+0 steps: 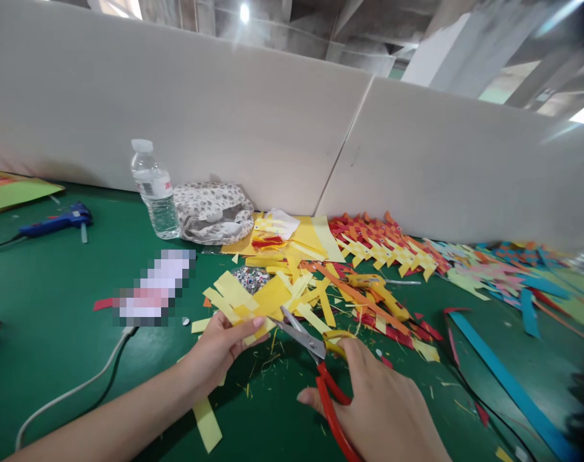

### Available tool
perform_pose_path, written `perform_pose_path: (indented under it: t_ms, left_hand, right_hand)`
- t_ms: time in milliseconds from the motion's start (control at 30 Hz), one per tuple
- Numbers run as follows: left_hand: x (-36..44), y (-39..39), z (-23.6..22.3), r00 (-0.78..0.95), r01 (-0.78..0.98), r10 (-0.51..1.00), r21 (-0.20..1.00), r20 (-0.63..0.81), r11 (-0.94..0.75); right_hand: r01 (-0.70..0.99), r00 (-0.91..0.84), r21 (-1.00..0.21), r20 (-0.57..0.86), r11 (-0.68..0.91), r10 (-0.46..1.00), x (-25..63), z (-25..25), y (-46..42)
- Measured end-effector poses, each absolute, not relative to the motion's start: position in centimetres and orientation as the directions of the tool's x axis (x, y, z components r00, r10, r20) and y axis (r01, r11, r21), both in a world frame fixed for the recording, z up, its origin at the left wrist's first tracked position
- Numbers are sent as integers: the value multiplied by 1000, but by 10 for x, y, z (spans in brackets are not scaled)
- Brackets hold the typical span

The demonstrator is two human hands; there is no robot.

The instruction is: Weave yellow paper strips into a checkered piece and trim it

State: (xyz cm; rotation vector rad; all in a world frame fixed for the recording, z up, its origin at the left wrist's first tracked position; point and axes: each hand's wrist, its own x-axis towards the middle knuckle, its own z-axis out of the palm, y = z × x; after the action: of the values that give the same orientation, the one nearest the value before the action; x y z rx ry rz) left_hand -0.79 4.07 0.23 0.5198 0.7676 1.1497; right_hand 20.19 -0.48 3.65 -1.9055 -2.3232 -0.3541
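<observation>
My left hand pinches a piece made of crossed yellow paper strips, thumb on top and fingers beneath. In my right hand is a pair of red-handled scissors. The blades are apart and point left, their tips at the paper's right edge beside my left thumb. A yellow loop shows by my right fingers; I cannot tell if it belongs to the scissors. Behind the paper lies a round heap of small googly eyes, partly covered.
On the green table are a yellow glue gun, a blue glue gun, a water bottle, a patterned cloth bag and a blurred-out phone with a cable. Woven paper fish pile up at the back right.
</observation>
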Motion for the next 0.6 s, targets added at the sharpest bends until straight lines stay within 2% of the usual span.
perform_pose_path:
  t_ms: [367,600]
  left_hand:
    - [3,32,2,249,-442,920,810,-302,386]
    - [4,32,0,213,-431,948,848,-238,309]
  right_hand:
    - [961,-274,150,365,234,890,192,28,-5]
    - [967,-243,167,376,192,894,195,25,-4]
